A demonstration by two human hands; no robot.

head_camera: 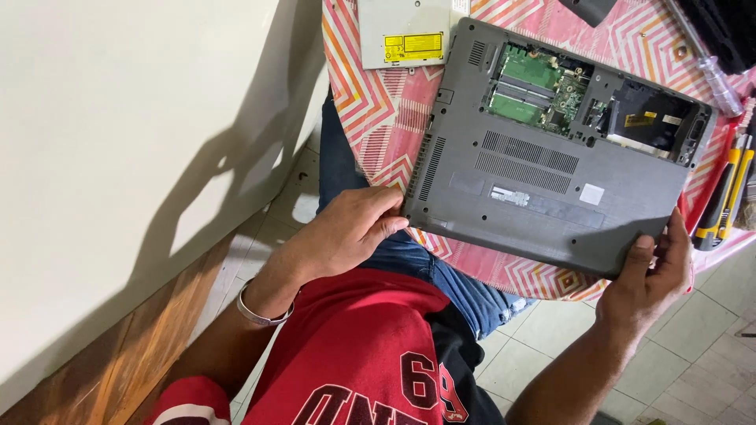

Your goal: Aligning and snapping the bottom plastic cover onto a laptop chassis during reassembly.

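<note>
A grey laptop (551,165) lies upside down on a table covered by a pink zigzag cloth (378,102). Its bottom hatch is off, showing green circuit boards (531,83) and an empty black bay (650,110). My left hand (350,228) grips the laptop's near left corner, thumb on the edge. My right hand (654,271) grips the near right corner, thumb on top. I sit with blue jeans and a red shirt below the table edge.
A white flat drive with a yellow label (405,35) lies at the table's far left. Yellow-and-black handled tools (720,197) and a clear-handled screwdriver (709,67) lie on the right. A white wall (118,157) stands to my left, tiled floor below.
</note>
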